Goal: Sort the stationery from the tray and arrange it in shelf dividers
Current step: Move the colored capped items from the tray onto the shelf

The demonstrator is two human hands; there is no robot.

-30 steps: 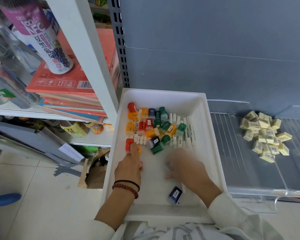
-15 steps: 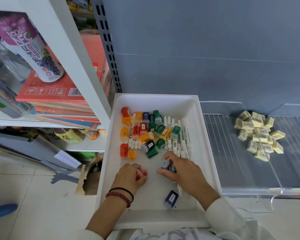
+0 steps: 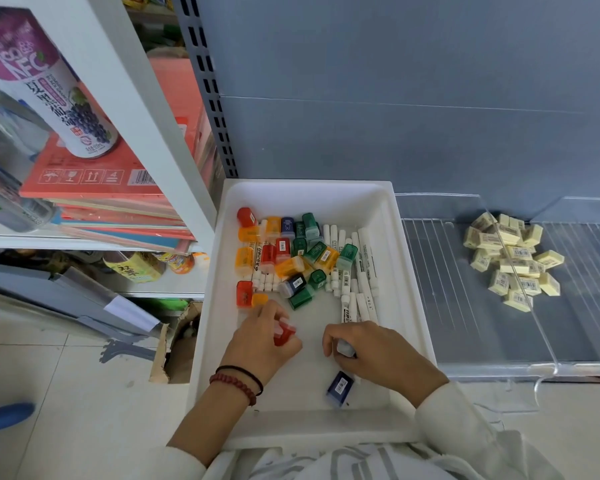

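Red piece (image 3: 285, 332) pinched in left grip (image 3: 262, 341), grey piece (image 3: 345, 348) in right grip (image 3: 378, 351), both over the white tray (image 3: 407, 271).
Such small pieces could slip on the carry to the shelf dividers (image 3: 542, 336), or get mixed with the erasers (image 3: 513, 258).

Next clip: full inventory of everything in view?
tray: one, white, centre
small boxes: about twenty, red, orange, green, blue, tray's far half
markers: many, white, among them
blue box: one, tray's near side
erasers: a pile, pale yellow, on the grey shelf
books: a stack, mostly red, on the white rack
can: one, purple-white, on the books
left hand: holds a red box
right hand: grips a pale item
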